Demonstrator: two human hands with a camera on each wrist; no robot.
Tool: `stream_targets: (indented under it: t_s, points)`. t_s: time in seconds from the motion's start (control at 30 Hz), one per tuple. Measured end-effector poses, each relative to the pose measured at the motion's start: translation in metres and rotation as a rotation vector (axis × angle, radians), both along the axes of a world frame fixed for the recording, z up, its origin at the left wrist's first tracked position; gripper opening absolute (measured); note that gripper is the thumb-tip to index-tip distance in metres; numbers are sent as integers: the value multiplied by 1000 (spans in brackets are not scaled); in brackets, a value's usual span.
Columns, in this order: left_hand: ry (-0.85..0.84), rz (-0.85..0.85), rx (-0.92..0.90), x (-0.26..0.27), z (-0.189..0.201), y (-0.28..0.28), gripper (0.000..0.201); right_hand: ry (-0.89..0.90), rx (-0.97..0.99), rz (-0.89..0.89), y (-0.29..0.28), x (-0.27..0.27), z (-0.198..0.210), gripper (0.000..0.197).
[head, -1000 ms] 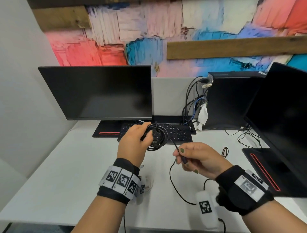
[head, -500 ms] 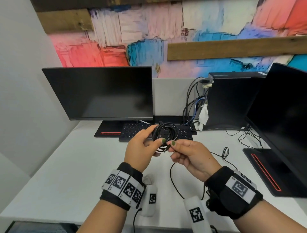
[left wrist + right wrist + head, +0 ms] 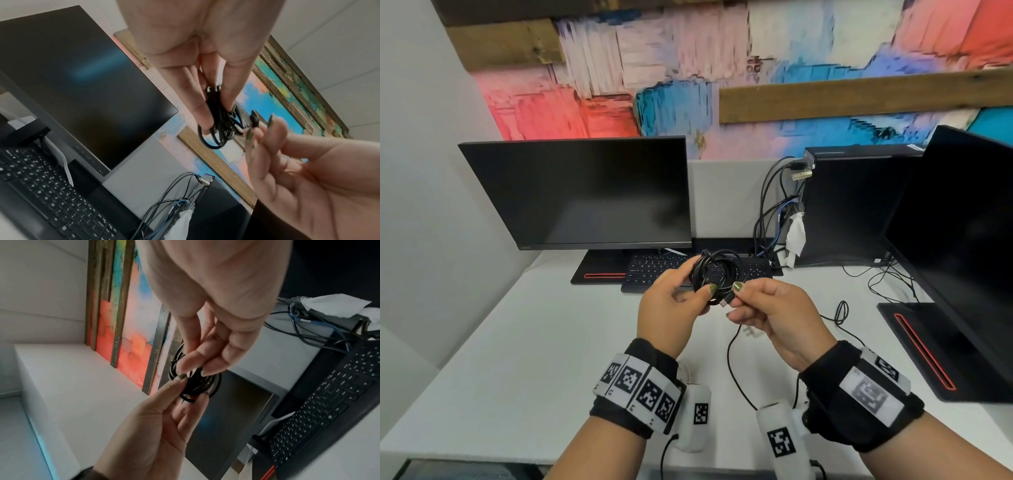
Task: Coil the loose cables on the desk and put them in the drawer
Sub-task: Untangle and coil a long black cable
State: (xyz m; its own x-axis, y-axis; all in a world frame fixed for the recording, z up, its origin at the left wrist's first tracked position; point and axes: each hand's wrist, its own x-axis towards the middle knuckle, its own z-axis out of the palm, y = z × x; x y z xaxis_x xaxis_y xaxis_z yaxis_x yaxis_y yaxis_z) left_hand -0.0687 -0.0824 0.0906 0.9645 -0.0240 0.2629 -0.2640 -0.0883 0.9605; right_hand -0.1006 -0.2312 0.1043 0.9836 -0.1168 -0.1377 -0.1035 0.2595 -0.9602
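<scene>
A black cable coil is held up over the white desk, in front of the keyboard. My left hand grips it, thumb in front and fingers behind; the left wrist view shows the coil pinched between them. My right hand pinches the cable's plug end right beside the coil, and the plug also shows in the left wrist view. From the right wrist, both hands meet at the coil. Another thin black cable lies on the desk under my right hand. No drawer is in view.
A dark monitor and a black keyboard stand behind the hands. A computer tower with plugged-in cables sits at back right. A second monitor fills the right side, with thin cables looped on the desk near it.
My right hand has brought the cable's end up from lower right to the coil. The trailing length between the hands is gone, and both hands now meet at the coil.
</scene>
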Motion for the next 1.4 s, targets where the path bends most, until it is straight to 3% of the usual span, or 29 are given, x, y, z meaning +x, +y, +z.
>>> stream_targets:
  t_s: [0.2, 0.4, 0.53, 0.87, 1.1, 1.27, 1.4]
  points:
    - [-30, -28, -36, -1, 5, -1, 58, -4, -40, -20, -5, 1, 0, 8]
    - [-56, -115, 59, 1, 2, -3, 21, 0, 76, -48, -4, 2, -3, 7]
    - [-33, -169, 147, 2, 1, -2, 31, -8, 103, -114, -4, 4, -2, 8]
    - [-33, -222, 189, 3, 2, 1, 33, 26, 224, -112, -6, 7, -2, 7]
    - [-130, -186, 359, 6, -6, 1, 31, 107, 239, -71, -10, 7, -7, 11]
    - [-90, -90, 263, 4, -7, -4, 40, 114, 169, -44, -10, 9, -2, 8]
    - [-88, -51, 292, 3, -5, -8, 38, 128, 241, 9, -11, 9, -2, 9]
